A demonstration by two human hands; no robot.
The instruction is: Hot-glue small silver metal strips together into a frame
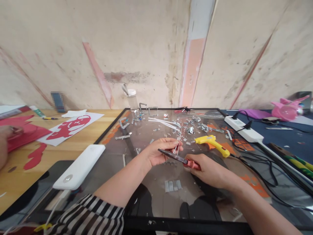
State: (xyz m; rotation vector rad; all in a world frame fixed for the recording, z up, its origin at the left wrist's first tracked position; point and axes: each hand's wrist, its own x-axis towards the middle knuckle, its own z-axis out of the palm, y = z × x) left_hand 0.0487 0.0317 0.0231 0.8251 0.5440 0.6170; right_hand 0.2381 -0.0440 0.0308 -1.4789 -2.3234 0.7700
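My left hand (161, 151) is near the middle of the glass-like tabletop, its fingers pinched on thin pale wires (178, 147). Wrapped round the red handles of some pliers (173, 156) is my right hand (202, 168). The dark jaws of the pliers point left across the front of my left fingers, close to the wires; whether they touch cannot be made out. Small grey metal-like pieces (172, 186) lie in a row below the hands. White strips (163, 122) and many silvery scraps (190, 130) lie beyond them.
A yellow glue gun (212, 143) and a white power strip (243, 129) with black cables are at the right. A white power bank (79, 166) lies at the left. A bottle (132, 98) stands at the back. Another person's hand (7, 137) rests by red sheets (29, 132) at far left.
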